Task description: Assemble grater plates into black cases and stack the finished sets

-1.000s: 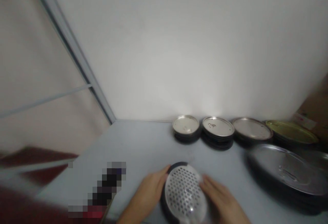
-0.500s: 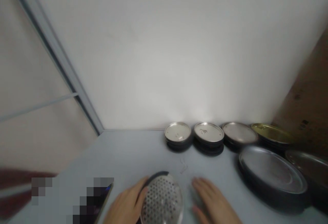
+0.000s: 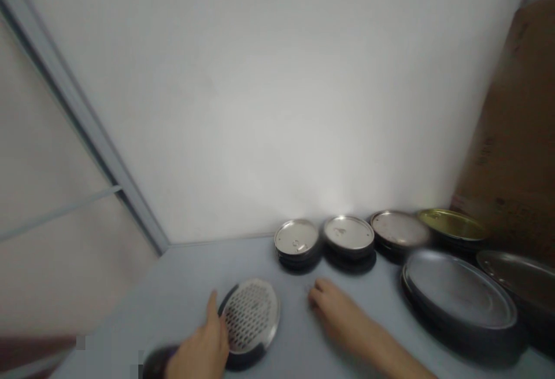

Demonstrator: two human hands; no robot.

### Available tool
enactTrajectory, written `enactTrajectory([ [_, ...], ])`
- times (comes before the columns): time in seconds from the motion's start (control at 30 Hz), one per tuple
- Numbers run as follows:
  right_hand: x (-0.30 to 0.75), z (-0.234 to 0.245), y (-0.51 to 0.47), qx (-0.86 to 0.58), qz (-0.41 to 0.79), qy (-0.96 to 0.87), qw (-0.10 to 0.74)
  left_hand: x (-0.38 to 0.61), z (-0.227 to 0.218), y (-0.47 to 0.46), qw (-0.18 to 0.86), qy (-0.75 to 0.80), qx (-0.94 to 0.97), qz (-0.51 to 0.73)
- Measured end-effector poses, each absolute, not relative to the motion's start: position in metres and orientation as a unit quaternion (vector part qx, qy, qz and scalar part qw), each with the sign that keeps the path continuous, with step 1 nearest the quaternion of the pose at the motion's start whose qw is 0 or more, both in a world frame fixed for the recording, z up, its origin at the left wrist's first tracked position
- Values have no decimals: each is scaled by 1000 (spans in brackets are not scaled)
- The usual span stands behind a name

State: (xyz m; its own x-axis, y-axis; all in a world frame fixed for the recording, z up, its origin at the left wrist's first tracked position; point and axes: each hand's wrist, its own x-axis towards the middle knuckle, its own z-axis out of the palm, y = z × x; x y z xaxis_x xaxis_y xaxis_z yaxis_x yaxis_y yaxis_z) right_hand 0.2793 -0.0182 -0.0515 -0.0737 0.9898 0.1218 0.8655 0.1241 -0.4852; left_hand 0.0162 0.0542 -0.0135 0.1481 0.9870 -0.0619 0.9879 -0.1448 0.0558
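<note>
A round metal plate full of holes, like a round grater point(image 3: 251, 315), with dark patches at its rim, lies on the grey table point(image 3: 191, 275). My left hand point(image 3: 203, 341) is at its left edge, index finger stretched forward and the thumb side against the rim; the other fingers are partly hidden. To the right of the plate, my right hand point(image 3: 327, 306) rests low over the tabletop with its fingers curled together. Whatever lies under those fingertips is too small and blurred to make out.
Stacks of round can lids line the wall: two silver stacks point(image 3: 297, 237) point(image 3: 349, 233), a pinkish one point(image 3: 401, 228) and a gold one point(image 3: 453, 224). Larger lids point(image 3: 459, 289) point(image 3: 520, 280) stand at right. A cardboard box point(image 3: 515, 136) is behind them.
The perforated plate has shifted forward and left, with my left hand alongside it. My right hand has moved forward and its spread fingers have curled in. The view has tilted slightly.
</note>
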Motion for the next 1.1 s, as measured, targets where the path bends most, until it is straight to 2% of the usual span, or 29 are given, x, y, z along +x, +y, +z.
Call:
enactTrajectory([
  [0.1, 287, -57, -20, -651, 161, -714, 201, 56, -8, 46, 52, 576, 815, 52],
  [0.23, 302, -69, -23, -628, 181, -730, 201, 117, -8, 41, 134, 410, 900, 64],
  [0.47, 314, -72, -33, -622, 209, -721, 223, 163, -24, 62, 164, 351, 922, 25],
  [0.7, 316, -68, -29, -622, 262, -661, 328, 158, -44, 73, 199, 324, 924, 43],
  [0.97, 318, -69, -12, -573, 351, -571, 472, 157, -35, 68, 233, 316, 916, 86],
  [1.1, 319, -72, -6, -556, 361, -523, 535, 159, -21, 69, 329, 315, 875, 163],
])
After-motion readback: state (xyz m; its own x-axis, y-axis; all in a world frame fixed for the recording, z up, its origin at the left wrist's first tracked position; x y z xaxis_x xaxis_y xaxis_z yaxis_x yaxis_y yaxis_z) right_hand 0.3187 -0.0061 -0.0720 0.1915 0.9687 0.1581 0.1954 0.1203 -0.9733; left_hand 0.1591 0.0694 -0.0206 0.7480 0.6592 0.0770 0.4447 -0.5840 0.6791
